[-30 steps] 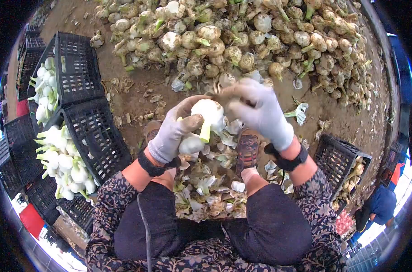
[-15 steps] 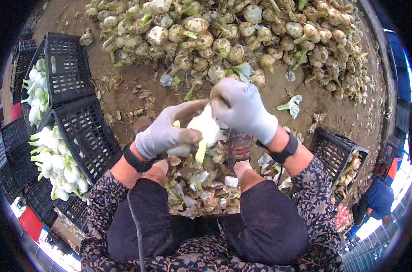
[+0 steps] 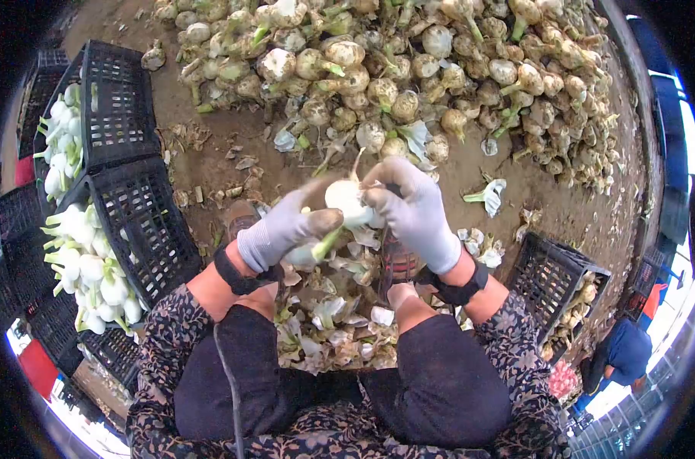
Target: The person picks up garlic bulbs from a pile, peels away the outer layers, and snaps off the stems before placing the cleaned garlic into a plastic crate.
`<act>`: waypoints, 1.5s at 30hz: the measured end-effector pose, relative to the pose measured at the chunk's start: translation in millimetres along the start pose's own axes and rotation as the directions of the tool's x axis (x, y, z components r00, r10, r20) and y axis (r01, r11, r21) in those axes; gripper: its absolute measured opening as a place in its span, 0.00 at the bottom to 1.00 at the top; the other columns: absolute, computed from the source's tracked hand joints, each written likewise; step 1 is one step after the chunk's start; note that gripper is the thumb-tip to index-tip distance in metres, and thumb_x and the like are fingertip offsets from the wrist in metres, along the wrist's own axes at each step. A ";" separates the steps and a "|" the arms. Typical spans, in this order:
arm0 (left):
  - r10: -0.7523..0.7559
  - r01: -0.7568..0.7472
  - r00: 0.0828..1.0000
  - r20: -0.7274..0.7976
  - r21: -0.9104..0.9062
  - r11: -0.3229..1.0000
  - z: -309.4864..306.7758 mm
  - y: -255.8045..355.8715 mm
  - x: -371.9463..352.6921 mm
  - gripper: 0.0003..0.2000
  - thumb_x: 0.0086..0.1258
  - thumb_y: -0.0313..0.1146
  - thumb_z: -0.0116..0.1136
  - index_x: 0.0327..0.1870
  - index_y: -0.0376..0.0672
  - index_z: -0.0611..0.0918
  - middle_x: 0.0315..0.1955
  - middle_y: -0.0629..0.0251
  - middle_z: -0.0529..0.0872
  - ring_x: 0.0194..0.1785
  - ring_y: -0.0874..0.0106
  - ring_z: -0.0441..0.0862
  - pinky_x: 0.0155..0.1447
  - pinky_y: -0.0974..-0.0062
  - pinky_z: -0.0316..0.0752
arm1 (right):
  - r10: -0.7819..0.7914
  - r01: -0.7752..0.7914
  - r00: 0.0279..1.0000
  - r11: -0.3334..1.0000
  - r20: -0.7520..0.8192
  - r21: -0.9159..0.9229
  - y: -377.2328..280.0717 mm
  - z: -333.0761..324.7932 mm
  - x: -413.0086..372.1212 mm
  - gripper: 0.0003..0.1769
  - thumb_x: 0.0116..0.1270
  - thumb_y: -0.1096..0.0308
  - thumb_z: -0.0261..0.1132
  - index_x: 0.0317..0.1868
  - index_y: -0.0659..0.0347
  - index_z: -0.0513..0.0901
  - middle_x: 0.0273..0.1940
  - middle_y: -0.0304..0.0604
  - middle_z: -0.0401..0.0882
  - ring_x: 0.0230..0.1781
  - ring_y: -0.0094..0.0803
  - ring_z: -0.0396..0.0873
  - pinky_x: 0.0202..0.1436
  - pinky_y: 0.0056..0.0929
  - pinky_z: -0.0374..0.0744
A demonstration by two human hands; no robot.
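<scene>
Both hands wear pale work gloves. A white bulb [image 3: 346, 200] with a green stem pointing down and a thin root tip pointing up is held between them. My left hand [image 3: 292, 222] has its thumb and fingers round the left side of this bulb; its fingertips are blurred. At the bulb's right side, my right hand [image 3: 415, 210] pinches the outer skin with thumb and bent fingers. Another white bulb [image 3: 305, 255] shows partly under my left hand. Peeled skins [image 3: 336, 329] lie on the ground between the feet.
Soil-covered bulbs [image 3: 378, 73] form a large pile ahead. On the left, black crates [image 3: 144, 222] stand beside cleaned white bulbs [image 3: 95, 268]. A black crate [image 3: 550, 275] holding bulbs is at the right. A person in blue [image 3: 628, 352] is at the far right.
My right hand has moved down and its fingers have opened somewhat from a tight curl. The bulb has turned, with its root tip now upward. The camera view has shifted slightly.
</scene>
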State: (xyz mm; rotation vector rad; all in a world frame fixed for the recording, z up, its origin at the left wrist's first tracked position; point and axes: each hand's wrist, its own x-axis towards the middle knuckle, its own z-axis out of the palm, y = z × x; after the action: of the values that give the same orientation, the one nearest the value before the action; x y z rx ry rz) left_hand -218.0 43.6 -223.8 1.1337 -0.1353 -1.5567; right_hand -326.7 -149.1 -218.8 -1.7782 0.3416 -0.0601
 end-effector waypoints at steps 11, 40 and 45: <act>0.147 -0.121 0.989 0.009 0.617 0.777 1.8 -25.2 -1.7 0.13 0.70 0.41 0.60 0.49 0.43 0.85 0.32 0.63 0.87 0.36 0.76 0.82 0.43 0.74 0.76 | 0.304 -0.228 0.928 0.922 -0.218 0.314 0.1 -42.5 28.5 0.07 0.67 0.70 0.61 0.41 0.64 0.80 0.32 0.35 0.81 0.26 0.18 0.74 0.28 0.22 0.74; 0.531 -0.689 0.643 -0.552 -0.113 0.716 -112.3 55.9 -14.1 0.14 0.75 0.40 0.51 0.51 0.40 0.80 0.48 0.59 0.85 0.52 0.67 0.81 0.57 0.65 0.76 | 0.107 -0.413 0.847 0.750 -0.521 -0.517 126.1 -44.6 -4.5 0.47 0.51 0.54 0.74 0.68 0.62 0.64 0.57 0.59 0.72 0.54 0.56 0.76 0.57 0.43 0.76; 0.550 -0.340 0.815 -0.185 0.615 0.711 -43.0 -6.1 66.2 0.24 0.66 0.35 0.63 0.63 0.39 0.75 0.55 0.56 0.81 0.56 0.63 0.80 0.57 0.68 0.76 | 0.321 -0.558 0.821 0.631 -0.473 -0.540 105.8 -32.0 13.6 0.48 0.53 0.52 0.71 0.73 0.51 0.60 0.57 0.60 0.72 0.55 0.56 0.76 0.57 0.44 0.77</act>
State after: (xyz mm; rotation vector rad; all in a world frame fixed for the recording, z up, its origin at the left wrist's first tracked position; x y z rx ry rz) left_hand -184.3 12.4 -288.3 1.6783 -0.6161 -0.8476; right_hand -341.7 -203.5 -314.8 -2.3346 1.1827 0.1399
